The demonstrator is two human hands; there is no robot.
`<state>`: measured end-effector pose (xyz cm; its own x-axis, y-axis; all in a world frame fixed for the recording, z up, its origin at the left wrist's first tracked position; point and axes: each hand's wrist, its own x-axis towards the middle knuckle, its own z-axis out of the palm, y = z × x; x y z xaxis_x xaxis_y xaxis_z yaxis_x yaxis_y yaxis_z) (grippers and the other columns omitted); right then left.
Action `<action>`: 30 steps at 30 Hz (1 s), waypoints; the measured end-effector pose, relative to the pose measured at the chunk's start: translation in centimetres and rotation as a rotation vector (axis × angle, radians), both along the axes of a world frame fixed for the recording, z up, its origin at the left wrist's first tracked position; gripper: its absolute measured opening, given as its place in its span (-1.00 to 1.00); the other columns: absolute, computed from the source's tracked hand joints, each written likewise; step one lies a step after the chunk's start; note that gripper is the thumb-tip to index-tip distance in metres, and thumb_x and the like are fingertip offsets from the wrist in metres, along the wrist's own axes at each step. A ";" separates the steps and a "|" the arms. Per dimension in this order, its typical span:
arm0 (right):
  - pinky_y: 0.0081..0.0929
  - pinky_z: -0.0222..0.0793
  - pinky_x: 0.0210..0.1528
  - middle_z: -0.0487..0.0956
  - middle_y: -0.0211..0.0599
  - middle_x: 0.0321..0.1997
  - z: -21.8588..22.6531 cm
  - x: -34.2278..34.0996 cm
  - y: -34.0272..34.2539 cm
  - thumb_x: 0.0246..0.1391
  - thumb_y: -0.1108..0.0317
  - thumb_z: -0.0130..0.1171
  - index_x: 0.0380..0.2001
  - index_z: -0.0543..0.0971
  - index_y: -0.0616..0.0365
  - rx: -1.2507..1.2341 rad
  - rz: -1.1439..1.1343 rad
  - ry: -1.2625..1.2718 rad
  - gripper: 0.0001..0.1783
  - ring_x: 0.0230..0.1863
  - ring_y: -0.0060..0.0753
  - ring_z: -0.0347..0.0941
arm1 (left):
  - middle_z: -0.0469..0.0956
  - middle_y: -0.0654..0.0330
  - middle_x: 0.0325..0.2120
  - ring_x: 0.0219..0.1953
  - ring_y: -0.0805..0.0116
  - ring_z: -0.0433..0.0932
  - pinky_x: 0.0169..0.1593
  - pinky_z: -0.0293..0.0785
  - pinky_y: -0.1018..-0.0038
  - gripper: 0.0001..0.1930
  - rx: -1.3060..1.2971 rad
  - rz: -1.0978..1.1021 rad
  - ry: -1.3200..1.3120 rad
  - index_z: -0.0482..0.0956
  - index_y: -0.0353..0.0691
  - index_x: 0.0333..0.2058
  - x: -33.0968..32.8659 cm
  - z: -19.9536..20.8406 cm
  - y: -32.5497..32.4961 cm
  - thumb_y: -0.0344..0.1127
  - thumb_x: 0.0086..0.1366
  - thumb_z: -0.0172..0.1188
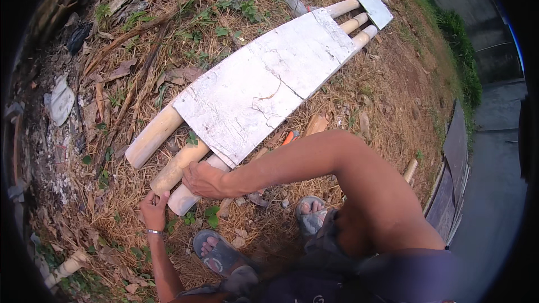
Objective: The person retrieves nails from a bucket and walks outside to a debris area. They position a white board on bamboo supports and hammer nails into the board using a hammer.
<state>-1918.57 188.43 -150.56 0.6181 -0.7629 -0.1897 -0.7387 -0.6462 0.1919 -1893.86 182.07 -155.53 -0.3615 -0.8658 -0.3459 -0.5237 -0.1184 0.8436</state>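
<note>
Several peeled wooden poles lie side by side on the ground under a white-smeared flat board [264, 78]. The ends of three stick out toward me: a far pole [152, 137], a middle pole [178, 167] and a near pole [182, 199]. Thumb and fingers of my left hand [152, 212] grip the tip of the middle pole. My right hand [205, 179] reaches across from the right with its fingers curled against the side of the middle pole, above the near one. Its fingertips are partly hidden.
A smaller pale board [375, 11] covers the poles' far ends. An orange-handled object [290, 137] lies beside the large board, partly behind my right arm. Branches [149, 22] and dry grass spread at left. Dark sheets [453, 163] lean along a grey wall at right. My sandalled feet stand close by.
</note>
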 end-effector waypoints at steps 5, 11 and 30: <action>-0.43 0.27 -0.43 0.54 -0.30 -0.41 -0.5 1.6 0.2 0.14 0.28 0.01 -0.25 0.55 0.23 0.020 0.003 0.092 -0.75 -0.37 -0.38 0.50 | 0.20 0.55 -0.67 -0.60 0.72 0.05 -0.54 -0.05 0.63 -0.83 -0.085 0.079 0.047 0.61 -0.34 -0.31 -0.3 -0.6 0.6 -0.39 0.18 0.36; -0.36 0.39 -0.38 0.54 -0.23 -0.44 -3.1 2.7 -0.2 0.11 0.29 0.05 -0.30 0.48 0.16 0.150 -0.217 -0.074 -0.83 -0.34 -0.28 0.54 | 0.19 0.52 -0.67 -0.60 0.70 0.04 -0.54 -0.03 0.61 -0.86 -0.107 0.075 0.067 0.58 -0.36 -0.34 -0.8 -0.6 0.6 -0.45 0.17 0.34; -0.45 0.47 -0.28 0.57 -0.21 -0.35 5.0 -1.1 -1.7 0.06 0.35 0.06 -0.21 0.49 0.19 0.157 0.016 -0.341 -0.78 -0.26 -0.32 0.56 | 0.18 0.49 -0.70 -0.60 0.64 0.07 -0.54 0.05 0.57 -0.72 -0.133 0.159 -0.123 0.50 -0.30 -0.49 -1.2 0.6 -1.9 -0.33 0.07 0.46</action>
<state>-1919.64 186.74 -145.57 0.6773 -0.7308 -0.0853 -0.7329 -0.6599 -0.1656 -1895.04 180.21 -154.96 -0.1791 -0.9492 -0.2586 -0.6075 -0.1000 0.7880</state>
